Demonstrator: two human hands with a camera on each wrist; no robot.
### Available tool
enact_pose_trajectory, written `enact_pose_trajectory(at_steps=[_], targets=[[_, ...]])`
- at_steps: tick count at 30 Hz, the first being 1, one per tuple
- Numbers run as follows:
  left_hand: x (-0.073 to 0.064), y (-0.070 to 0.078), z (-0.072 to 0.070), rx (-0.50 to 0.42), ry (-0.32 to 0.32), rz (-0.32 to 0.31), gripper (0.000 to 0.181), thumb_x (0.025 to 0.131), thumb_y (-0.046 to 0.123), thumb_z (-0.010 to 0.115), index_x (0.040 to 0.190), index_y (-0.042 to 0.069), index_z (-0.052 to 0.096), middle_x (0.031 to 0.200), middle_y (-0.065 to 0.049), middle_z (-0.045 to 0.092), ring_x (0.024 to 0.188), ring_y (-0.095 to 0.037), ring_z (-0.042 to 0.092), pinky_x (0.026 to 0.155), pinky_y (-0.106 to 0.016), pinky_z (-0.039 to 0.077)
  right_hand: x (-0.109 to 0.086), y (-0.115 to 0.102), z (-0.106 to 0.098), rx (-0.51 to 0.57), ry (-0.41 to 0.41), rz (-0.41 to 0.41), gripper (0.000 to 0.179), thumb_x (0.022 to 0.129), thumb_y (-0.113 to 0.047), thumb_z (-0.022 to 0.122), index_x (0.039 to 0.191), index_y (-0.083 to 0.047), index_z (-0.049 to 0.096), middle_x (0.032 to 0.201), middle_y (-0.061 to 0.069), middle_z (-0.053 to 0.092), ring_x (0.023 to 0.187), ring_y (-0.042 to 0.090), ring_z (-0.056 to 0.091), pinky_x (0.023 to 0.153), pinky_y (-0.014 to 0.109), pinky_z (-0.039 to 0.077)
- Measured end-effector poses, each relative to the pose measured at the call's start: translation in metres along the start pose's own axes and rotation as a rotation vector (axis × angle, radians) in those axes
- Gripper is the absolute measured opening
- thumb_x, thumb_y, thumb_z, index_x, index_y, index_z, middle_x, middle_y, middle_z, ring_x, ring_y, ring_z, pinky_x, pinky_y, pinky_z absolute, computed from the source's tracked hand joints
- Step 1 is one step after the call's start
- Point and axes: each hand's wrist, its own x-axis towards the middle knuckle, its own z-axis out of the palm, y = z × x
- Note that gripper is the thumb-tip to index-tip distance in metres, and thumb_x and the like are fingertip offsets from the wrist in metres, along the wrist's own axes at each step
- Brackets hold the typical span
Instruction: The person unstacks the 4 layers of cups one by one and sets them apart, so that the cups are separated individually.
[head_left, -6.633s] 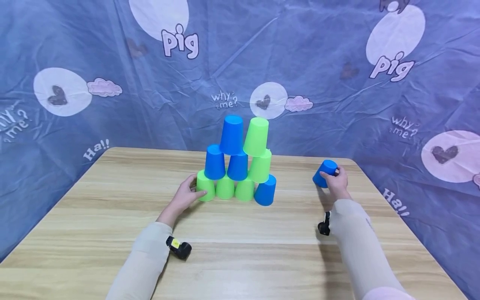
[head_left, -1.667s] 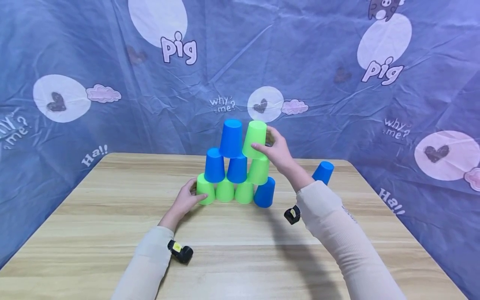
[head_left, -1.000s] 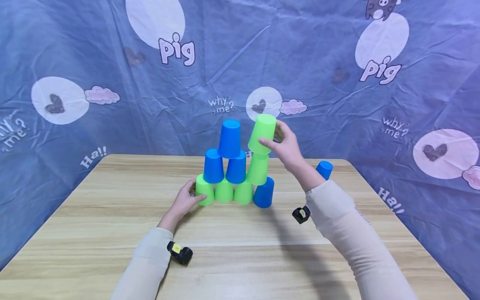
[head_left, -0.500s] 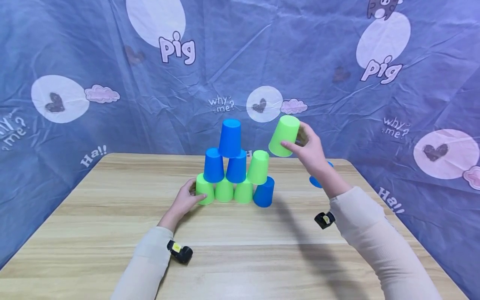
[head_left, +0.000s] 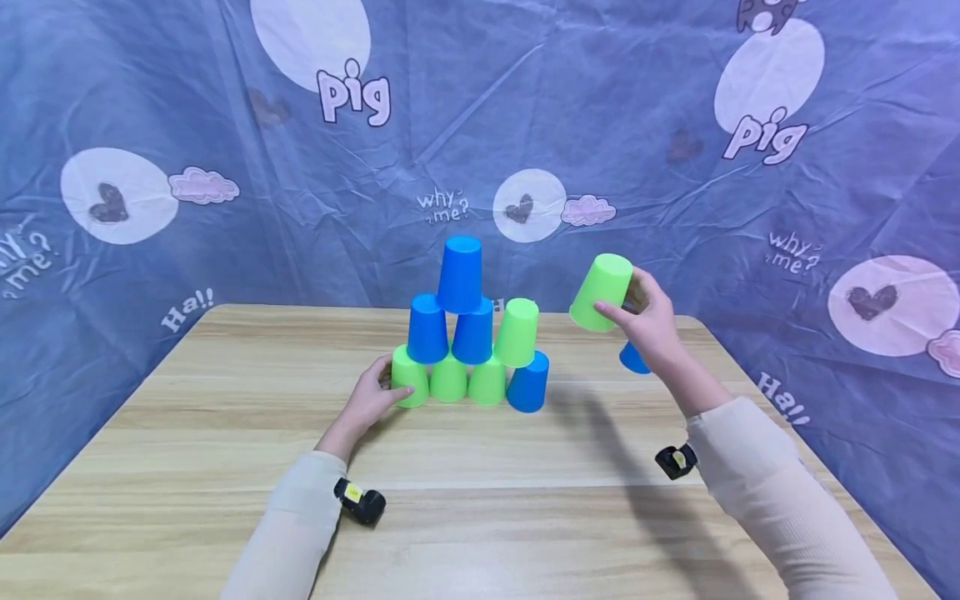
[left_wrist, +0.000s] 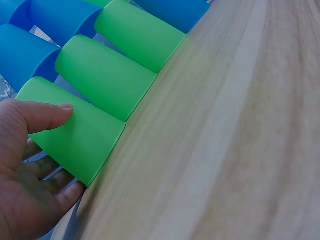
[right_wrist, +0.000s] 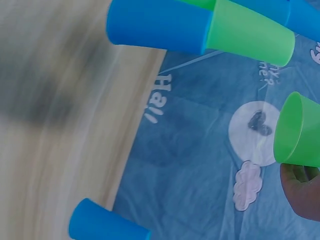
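Observation:
My left hand (head_left: 369,398) holds the leftmost green cup (left_wrist: 82,132) of the stack's bottom row, thumb on its near side and fingers round the left. That row has three upside-down green cups and a blue cup (head_left: 528,383) at its right end. Above it stand two blue cups and a green cup (head_left: 517,333), topped by one blue cup (head_left: 460,275) at the left. Right of the stack, my right hand (head_left: 651,321) grips another green cup (head_left: 602,292) in the air, mouth down and slightly tilted. The right wrist view shows its open rim.
A lone blue cup (head_left: 634,358) stands on the wooden table (head_left: 480,517) to the right, partly hidden behind my right hand. A blue patterned cloth (head_left: 300,250) hangs behind the table's far edge. Black wrist cameras sit on both sleeves.
My right hand let go of the lone blue cup, took the green cup from the stack's top right, carried it right and has now lowered it somewhat. My left hand stays put.

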Motion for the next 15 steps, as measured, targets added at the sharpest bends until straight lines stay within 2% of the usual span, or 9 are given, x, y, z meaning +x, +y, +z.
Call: enact_pose_trajectory(at_steps=[9, 11, 15], targets=[[0.000, 0.004, -0.001, 0.010, 0.000, -0.017, 0.065, 0.084, 0.003, 0.062, 0.141, -0.002, 0.030, 0.142, -0.026, 0.037, 0.132, -0.039, 0.036, 0.113, -0.048, 0.030, -0.009, 0.024, -0.005, -0.015, -0.013, 0.042, 0.064, 0.087, -0.015, 0.065, 0.140, -0.001, 0.033, 0.123, -0.004, 0.051, 0.103, -0.005, 0.049, 0.093, 0.020, 0.044], [0.000, 0.004, -0.001, 0.009, 0.000, -0.015, 0.065, 0.084, 0.003, 0.062, 0.141, -0.002, 0.030, 0.142, -0.025, 0.037, 0.133, -0.039, 0.036, 0.113, -0.048, 0.030, -0.013, 0.030, -0.005, -0.021, -0.017, 0.052, 0.064, 0.087, -0.014, 0.065, 0.140, -0.001, 0.032, 0.126, 0.000, 0.051, 0.104, -0.004, 0.048, 0.095, 0.022, 0.044], [0.000, 0.004, 0.000, 0.005, -0.002, -0.014, 0.066, 0.084, 0.003, 0.062, 0.141, -0.001, 0.030, 0.142, -0.025, 0.037, 0.133, -0.039, 0.036, 0.113, -0.048, 0.030, -0.021, 0.041, -0.007, -0.062, -0.030, 0.087, 0.066, 0.088, -0.014, 0.063, 0.142, -0.001, 0.029, 0.137, 0.016, 0.045, 0.119, 0.016, 0.048, 0.103, 0.037, 0.043]])
